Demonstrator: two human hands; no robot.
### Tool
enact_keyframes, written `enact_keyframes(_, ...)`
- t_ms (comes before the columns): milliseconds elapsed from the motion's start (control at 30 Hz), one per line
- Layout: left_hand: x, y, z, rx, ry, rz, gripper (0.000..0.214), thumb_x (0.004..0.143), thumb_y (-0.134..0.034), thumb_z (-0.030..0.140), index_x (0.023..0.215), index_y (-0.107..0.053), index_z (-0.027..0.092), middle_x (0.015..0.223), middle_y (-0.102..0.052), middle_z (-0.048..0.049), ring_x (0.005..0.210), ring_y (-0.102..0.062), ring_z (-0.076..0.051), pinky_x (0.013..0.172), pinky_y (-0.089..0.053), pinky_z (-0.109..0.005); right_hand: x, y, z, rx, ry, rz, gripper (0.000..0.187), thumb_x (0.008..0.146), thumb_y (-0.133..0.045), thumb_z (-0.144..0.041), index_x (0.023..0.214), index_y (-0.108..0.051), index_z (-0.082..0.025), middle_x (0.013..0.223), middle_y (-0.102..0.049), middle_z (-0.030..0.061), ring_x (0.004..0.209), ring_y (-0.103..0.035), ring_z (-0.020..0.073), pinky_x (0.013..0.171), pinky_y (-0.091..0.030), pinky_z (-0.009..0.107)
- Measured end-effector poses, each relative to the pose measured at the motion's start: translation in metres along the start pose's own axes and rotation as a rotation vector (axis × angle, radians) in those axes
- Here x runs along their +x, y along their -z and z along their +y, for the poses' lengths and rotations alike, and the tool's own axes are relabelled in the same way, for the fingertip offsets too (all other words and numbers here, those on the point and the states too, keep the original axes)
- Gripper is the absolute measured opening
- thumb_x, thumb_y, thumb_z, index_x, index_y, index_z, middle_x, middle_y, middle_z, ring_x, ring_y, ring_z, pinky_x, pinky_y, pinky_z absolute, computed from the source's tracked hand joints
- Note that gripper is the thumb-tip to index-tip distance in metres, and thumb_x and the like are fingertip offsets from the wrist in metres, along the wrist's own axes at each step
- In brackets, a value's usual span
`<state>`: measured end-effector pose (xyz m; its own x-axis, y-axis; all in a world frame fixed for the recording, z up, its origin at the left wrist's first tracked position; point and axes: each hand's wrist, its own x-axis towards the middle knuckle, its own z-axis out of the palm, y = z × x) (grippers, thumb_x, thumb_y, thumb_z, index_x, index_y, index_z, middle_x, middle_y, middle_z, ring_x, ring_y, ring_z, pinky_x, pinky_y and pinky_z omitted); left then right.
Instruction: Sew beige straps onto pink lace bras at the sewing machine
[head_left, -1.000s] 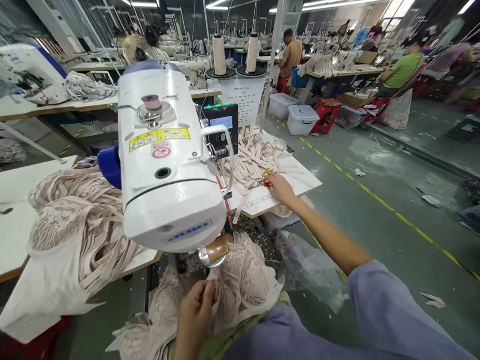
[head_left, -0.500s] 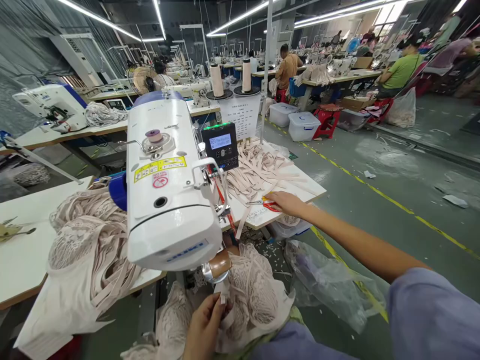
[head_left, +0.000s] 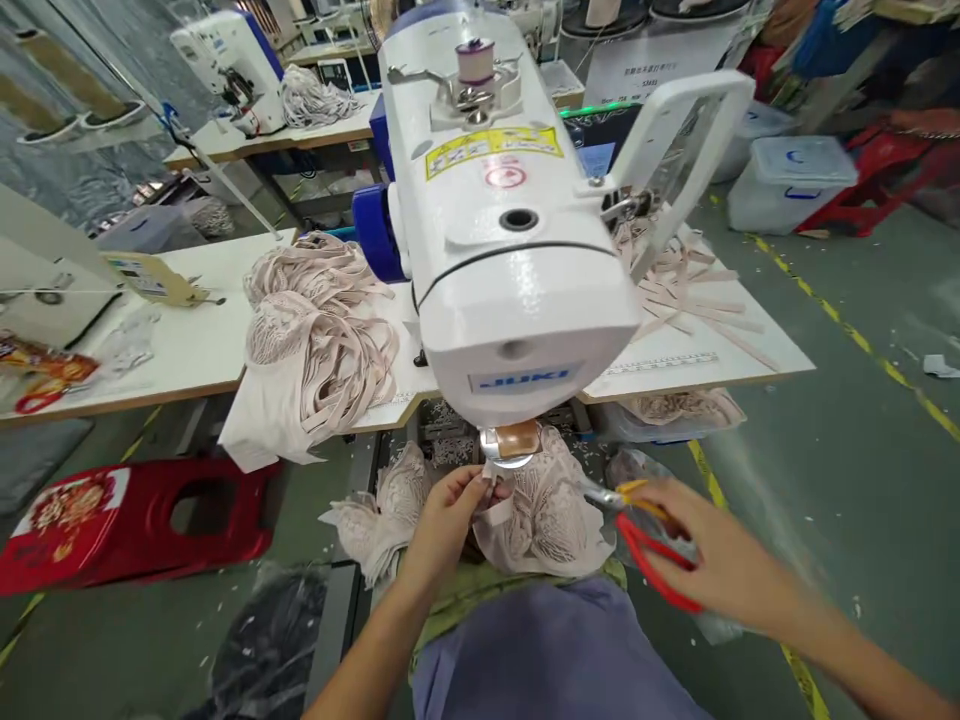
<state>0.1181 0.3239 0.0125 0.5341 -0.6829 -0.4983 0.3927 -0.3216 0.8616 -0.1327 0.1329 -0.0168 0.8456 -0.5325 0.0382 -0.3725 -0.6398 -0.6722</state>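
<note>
My right hand [head_left: 720, 550] grips scissors [head_left: 651, 562] with red and orange handles, held in the air to the right of a beige lace bra [head_left: 559, 515]. The blades point left toward the bra and look slightly blurred. Below the head of a white sewing machine [head_left: 525, 330], my left hand [head_left: 454, 505] pinches a small pale end of the bra's fabric or strap; its exact kind is too small to tell. The bra hangs from the machine's lower arm and rests over my lap, with its other cup [head_left: 405, 490] left of my hand.
Beige bras [head_left: 315, 340] lie piled on the table left of the machine. Loose beige strips [head_left: 690, 290] lie on the right tabletop, above a plastic bin [head_left: 675, 415]. A red stool [head_left: 142, 520] stands at lower left. Lidded boxes [head_left: 791, 180] sit on the floor at right.
My right hand has brought the scissors from the right tabletop toward the bra. My left hand still pinches the fabric. The view has tilted down and turned left.
</note>
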Motion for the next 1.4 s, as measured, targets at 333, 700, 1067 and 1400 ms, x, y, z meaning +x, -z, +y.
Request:
enact_keyframes(333, -0.004, -0.003, 0.001, 0.061, -0.007, -0.135, 0.04, 0.075, -0.069, 0.055, 0.084, -0.066, 0.016, 0.077, -0.069, -0.0043, 0.07, -0.058, -0.014, 0.066, -0.045, -0.024, 0.025, -0.068, -0.057, 0.002, 0.214, 0.001, 0.033, 0.087, -0.055, -0.02, 0.119, -0.058, -0.021, 0.121, -0.064, 0.0121, 0.104, -0.066, 0.025, 0.084, -0.058, 0.039)
enact_keyframes(700, -0.002, 0.005, 0.004, 0.209, -0.139, -0.148, 0.035, 0.092, -0.048, 0.05, 0.075, -0.049, 0.019, 0.065, -0.044, 0.0061, 0.054, -0.033, -0.008, 0.053, -0.028, -0.022, 0.018, -0.056, -0.055, 0.227, 0.036, -0.035, 0.024, 0.083, -0.057, -0.021, 0.106, -0.061, -0.025, 0.093, -0.068, 0.0055, 0.068, -0.064, 0.0186, 0.061, -0.053, 0.03)
enact_keyframes(1067, 0.0, 0.008, 0.013, 0.447, -0.133, -0.147, 0.033, 0.092, -0.047, 0.046, 0.076, -0.056, 0.018, 0.066, -0.055, 0.0026, 0.051, -0.039, -0.009, 0.049, -0.03, -0.022, 0.034, -0.07, -0.073, 0.289, -0.023, -0.102, 0.032, 0.077, -0.06, -0.025, 0.11, -0.064, -0.024, 0.105, -0.069, 0.0063, 0.067, -0.061, 0.0167, 0.061, -0.052, 0.03)
enact_keyframes(1400, 0.0, 0.01, 0.013, 0.348, -0.155, -0.025, 0.034, 0.089, -0.052, 0.049, 0.075, -0.059, 0.019, 0.068, -0.06, 0.0004, 0.052, -0.044, -0.01, 0.049, -0.034, -0.022, 0.024, -0.054, -0.066, 0.307, -0.133, -0.073, 0.029, 0.082, -0.056, -0.027, 0.107, -0.071, -0.026, 0.09, -0.073, 0.0037, 0.062, -0.063, 0.017, 0.057, -0.053, 0.028)
